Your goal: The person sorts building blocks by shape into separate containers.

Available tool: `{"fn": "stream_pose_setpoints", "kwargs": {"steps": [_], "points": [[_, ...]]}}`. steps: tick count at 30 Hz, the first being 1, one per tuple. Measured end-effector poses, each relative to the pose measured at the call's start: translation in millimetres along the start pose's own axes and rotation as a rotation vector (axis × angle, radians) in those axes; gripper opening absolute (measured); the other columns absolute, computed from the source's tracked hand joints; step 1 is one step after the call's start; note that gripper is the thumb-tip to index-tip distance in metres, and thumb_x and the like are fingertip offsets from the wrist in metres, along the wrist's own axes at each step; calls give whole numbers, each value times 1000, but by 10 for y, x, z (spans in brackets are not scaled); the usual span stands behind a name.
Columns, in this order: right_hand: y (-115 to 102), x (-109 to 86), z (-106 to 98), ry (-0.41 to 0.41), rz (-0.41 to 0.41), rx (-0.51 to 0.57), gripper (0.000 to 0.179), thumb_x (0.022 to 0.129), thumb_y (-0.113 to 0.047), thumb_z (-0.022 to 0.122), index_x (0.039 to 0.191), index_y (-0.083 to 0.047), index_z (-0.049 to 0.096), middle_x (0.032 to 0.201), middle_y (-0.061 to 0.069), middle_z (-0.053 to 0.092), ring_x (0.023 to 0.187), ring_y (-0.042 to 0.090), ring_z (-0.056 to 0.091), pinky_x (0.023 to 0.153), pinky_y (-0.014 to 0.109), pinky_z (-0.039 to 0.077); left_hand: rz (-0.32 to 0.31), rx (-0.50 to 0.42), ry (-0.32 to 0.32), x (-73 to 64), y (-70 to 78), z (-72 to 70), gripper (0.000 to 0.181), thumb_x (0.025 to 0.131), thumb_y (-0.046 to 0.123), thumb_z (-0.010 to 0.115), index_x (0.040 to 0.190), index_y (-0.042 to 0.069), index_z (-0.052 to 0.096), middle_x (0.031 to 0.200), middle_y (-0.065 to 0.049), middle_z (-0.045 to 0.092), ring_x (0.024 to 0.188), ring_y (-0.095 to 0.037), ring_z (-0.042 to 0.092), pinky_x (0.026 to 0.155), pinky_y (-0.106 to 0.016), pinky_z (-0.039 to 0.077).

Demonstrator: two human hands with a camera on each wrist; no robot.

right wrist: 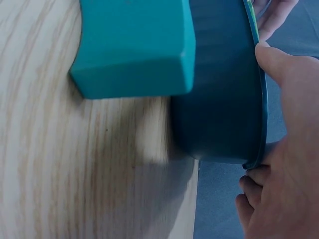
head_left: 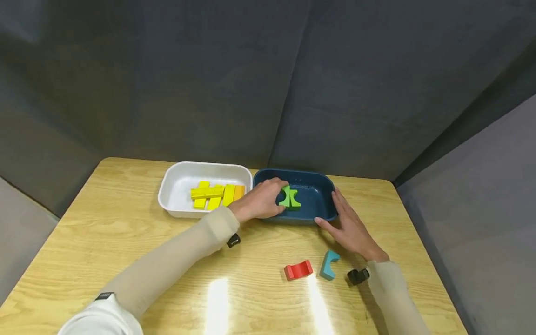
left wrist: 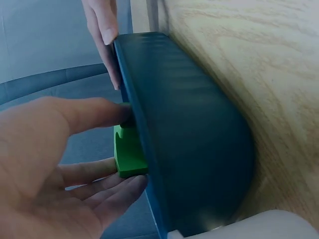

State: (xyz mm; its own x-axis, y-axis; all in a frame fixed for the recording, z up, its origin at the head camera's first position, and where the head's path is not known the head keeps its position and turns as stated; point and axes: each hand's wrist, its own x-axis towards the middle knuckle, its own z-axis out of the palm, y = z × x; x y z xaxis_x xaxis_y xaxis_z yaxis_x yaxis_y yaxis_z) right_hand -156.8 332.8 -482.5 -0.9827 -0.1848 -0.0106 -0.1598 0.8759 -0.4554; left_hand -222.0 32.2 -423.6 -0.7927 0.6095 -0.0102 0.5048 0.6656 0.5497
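Note:
My left hand [head_left: 264, 197] reaches into the dark blue tray [head_left: 320, 195], its thumb and fingers pinching a green arch block [head_left: 286, 195]. Beside that one, a second green arch block [head_left: 295, 201] stands in the tray. In the left wrist view, the tray wall [left wrist: 184, 124] hides part of the green block [left wrist: 129, 154]. My right hand [head_left: 351, 228] rests spread at the tray's front right corner. Its thumb touches the front rim and its fairly straight fingers lie along the right side. On the table below are a red arch block [head_left: 298, 270] and a teal arch block [head_left: 329, 265].
A white tray [head_left: 171, 188] stands left of the blue one, close to it. Several yellow blocks [head_left: 207, 192] and an orange block [head_left: 239, 192] lie inside. Behind the wooden table [head_left: 125, 223] hangs a dark curtain [head_left: 209, 93]. The teal block [right wrist: 132, 50] looms near the right wrist camera.

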Motion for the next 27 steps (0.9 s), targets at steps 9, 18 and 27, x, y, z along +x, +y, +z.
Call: {"fn": "stream_pose_setpoints", "kwargs": {"steps": [9, 18, 27], "points": [[35, -61, -23, -5, 25, -2, 107, 102, -65, 61, 174, -11, 4, 181, 7, -4, 164, 46, 10, 123, 77, 18, 3, -3, -13, 59, -43, 106, 72, 98, 21, 80, 160, 2, 48, 162, -16, 50, 144, -32, 54, 115, -43, 50], [39, -63, -25, -5, 28, -11, 107, 102, -66, 61, 174, -11, 3, 181, 10, -2, 164, 47, 11, 124, 76, 19, 9, 42, -18, 92, -62, 183, 73, 98, 24, 80, 160, 2, 48, 160, -16, 51, 141, -33, 56, 113, -42, 52], [44, -65, -31, 1, 16, -3, 106, 102, -65, 61, 174, -11, 5, 181, 9, -1, 164, 45, 11, 124, 75, 18, 12, 83, -13, 119, -76, 246, 72, 98, 25, 79, 160, 3, 48, 161, -15, 50, 141, -31, 56, 117, -41, 49]]}}
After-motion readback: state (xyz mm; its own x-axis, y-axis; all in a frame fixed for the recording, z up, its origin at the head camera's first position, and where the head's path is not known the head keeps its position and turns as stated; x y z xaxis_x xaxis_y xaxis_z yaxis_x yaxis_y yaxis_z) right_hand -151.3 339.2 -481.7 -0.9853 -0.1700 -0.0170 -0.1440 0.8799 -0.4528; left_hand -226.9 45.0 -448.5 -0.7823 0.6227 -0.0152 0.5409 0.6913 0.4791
